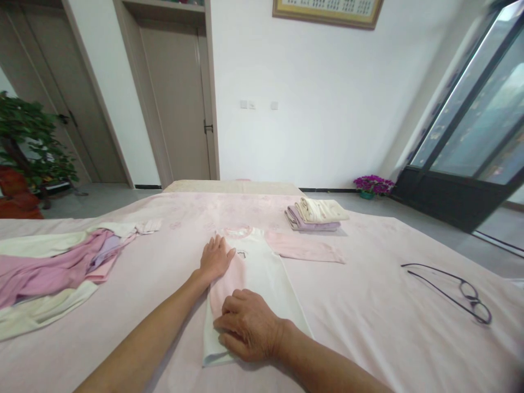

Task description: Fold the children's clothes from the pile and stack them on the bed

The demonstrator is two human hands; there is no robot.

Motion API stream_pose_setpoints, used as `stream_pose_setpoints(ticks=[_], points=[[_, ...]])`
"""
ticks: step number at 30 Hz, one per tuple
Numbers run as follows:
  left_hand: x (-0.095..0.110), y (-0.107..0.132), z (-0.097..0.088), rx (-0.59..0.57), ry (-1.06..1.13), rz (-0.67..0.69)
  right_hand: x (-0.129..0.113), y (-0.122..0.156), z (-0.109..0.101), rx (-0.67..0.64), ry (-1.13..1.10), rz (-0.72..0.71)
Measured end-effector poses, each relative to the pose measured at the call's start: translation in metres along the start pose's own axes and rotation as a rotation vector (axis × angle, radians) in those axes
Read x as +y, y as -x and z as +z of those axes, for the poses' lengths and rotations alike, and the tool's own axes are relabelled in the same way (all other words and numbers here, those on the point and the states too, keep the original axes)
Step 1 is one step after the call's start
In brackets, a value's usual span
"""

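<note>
A white long-sleeved shirt (pixel 272 284) with pink sleeves lies flat before me, its collar pointing away. One pink sleeve is folded down over the shirt's body; the other stretches out to the right. My left hand (pixel 216 256) rests flat near the shoulder of the folded sleeve, fingers extended. Lower down, my right hand (pixel 249 325) has its fingers curled at the lower end of that sleeve, closed on the fabric. The cuff itself is mostly hidden beneath it.
A pink sheet (pixel 368 305) covers the surface. To the left lies a loose pile of clothes (pixel 53 267); behind the shirt on the right sits a folded stack (pixel 315 214). Eyeglasses (pixel 470 297) lie at far right. Purple flowers (pixel 372 184) stand on the floor beyond.
</note>
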State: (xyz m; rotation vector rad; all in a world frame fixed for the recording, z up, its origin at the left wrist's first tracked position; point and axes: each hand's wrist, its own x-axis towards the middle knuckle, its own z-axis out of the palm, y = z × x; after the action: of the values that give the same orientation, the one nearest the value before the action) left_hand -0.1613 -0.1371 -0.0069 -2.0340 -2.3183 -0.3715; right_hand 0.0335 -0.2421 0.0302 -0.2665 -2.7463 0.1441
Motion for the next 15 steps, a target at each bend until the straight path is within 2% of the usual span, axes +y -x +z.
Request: stream_pose_setpoints(ticks=[4,6,8,11,15], points=[[-0.003,0.002,0.007,-0.026,-0.025,-0.018,-0.004,-0.001,0.0,-0.036,0.032,-0.099],[-0.003,0.003,0.004,-0.038,-0.03,-0.026,-0.004,-0.001,-0.002,-0.046,0.014,-0.141],[0.001,0.009,-0.004,-0.044,-0.037,-0.031,0.0,0.002,-0.008,-0.03,-0.022,-0.108],[0.012,0.032,-0.018,-0.013,-0.026,0.053,0.021,0.015,-0.027,0.072,-0.036,0.158],[0.021,0.081,-0.03,-0.03,0.08,0.323,0.085,0.051,-0.059,0.219,0.072,0.712]])
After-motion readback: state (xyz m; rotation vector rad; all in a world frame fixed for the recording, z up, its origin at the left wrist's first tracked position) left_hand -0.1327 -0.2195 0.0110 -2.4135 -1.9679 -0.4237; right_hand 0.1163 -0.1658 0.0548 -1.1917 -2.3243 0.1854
